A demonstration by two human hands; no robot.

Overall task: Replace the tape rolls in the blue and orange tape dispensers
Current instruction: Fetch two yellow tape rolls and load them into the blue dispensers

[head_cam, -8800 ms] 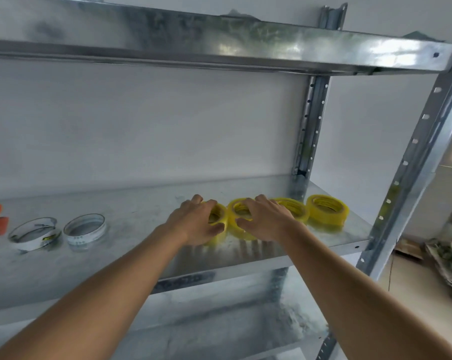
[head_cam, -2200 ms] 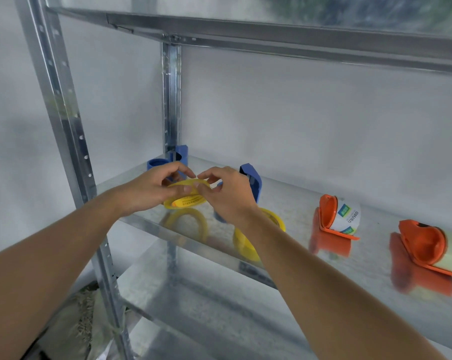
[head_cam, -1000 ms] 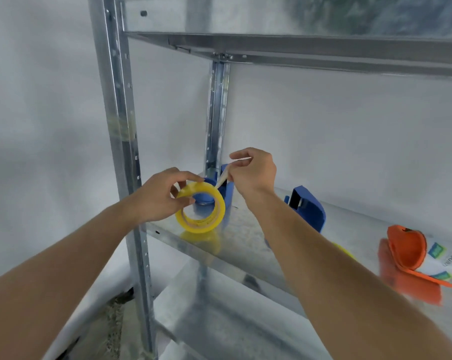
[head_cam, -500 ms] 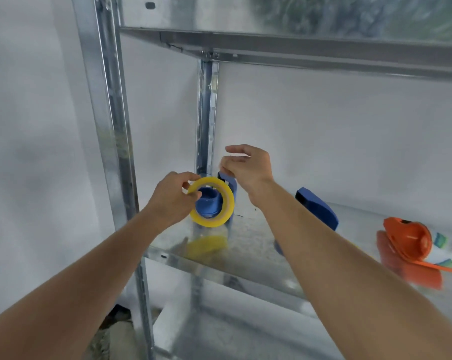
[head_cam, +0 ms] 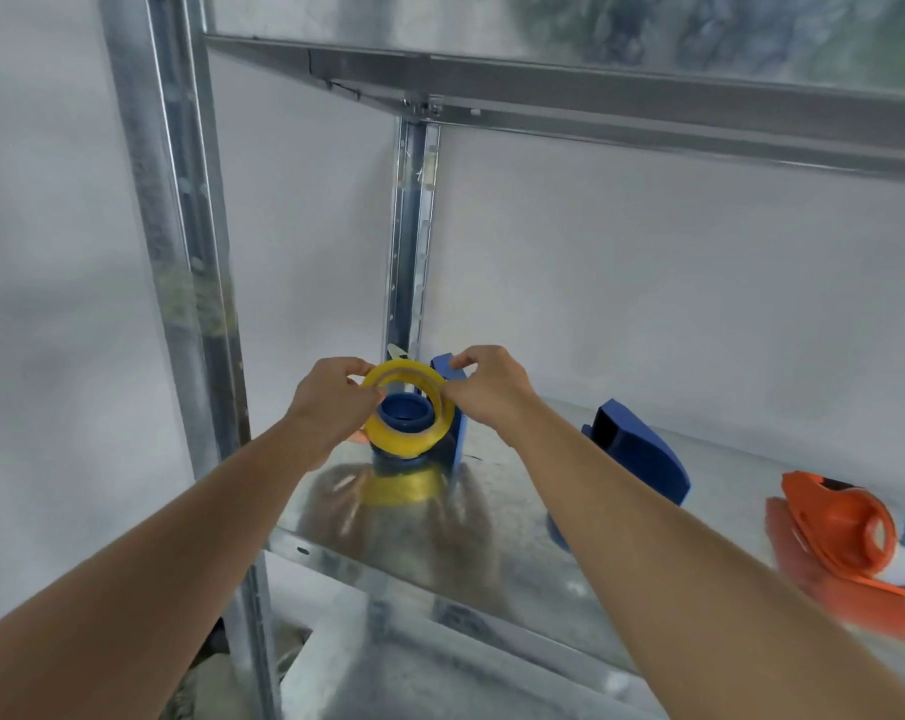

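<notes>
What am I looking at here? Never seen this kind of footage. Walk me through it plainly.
No machine here: a person wears a camera on the head, looking down at their own two bare arms. They stand at a metal shelf. The left hand and right hand both grip a yellow tape roll, holding it around the hub of a blue tape dispenser at the shelf's left end. Whether it is fully seated I cannot tell. A second blue dispenser lies to the right, and beyond it an orange dispenser with a white roll inside.
</notes>
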